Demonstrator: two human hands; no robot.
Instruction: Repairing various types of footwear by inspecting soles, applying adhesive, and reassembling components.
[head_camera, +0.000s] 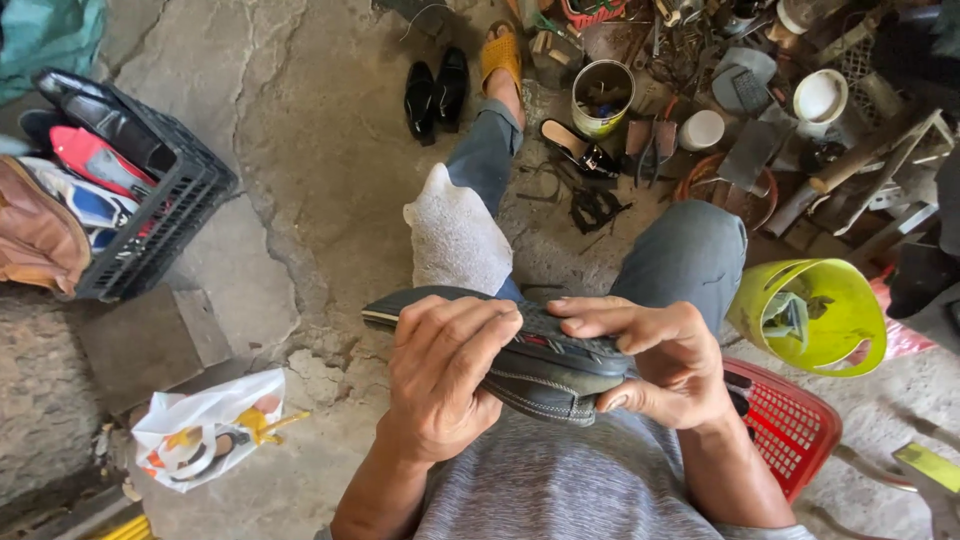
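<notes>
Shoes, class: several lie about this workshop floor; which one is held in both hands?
The dark shoe with a grey ridged sole, gripped sole-up by the left hand and right hand. The black pair stands on the floor; others sit in the black crate.

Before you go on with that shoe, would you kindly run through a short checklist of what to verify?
1. Left hand wrapped over the dark shoe: ok.
2. Right hand supporting the shoe's other end: ok.
3. Shoe turned sole up, tread visible: ok.
4. Sole edge fully attached: cannot tell, fingers cover it.
5. Tool in either hand: not ok, none visible.
6. White cloth on the left knee: ok.
</notes>
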